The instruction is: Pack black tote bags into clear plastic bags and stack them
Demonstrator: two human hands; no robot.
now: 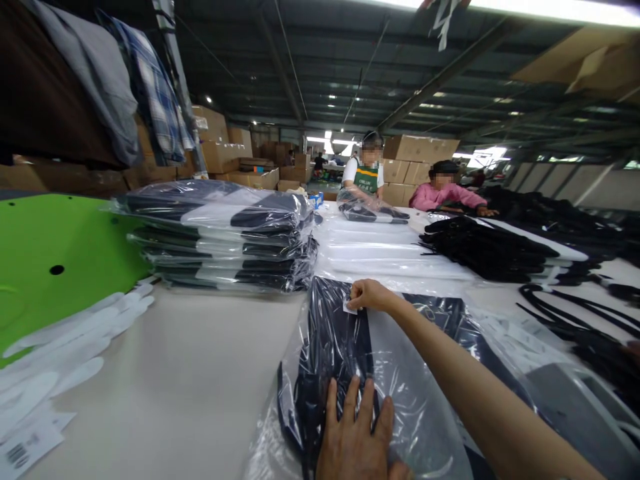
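A dark and grey folded garment in a clear plastic bag (410, 373) lies on the pale table in front of me. My left hand (355, 433) rests flat on the bag's near part, fingers spread. At the bag's far edge, my right hand (367, 295) pinches a small white label (349, 307) against the dark cloth under the plastic. My right forearm crosses over the bag from the lower right.
Bagged garments are stacked (225, 233) at back left, beside a green panel (65, 260) and white paper pieces (75, 340). Black garments (485, 247) and straps lie right. Two people (367, 177) work across the table (200, 373). Cartons (420, 148) stand behind.
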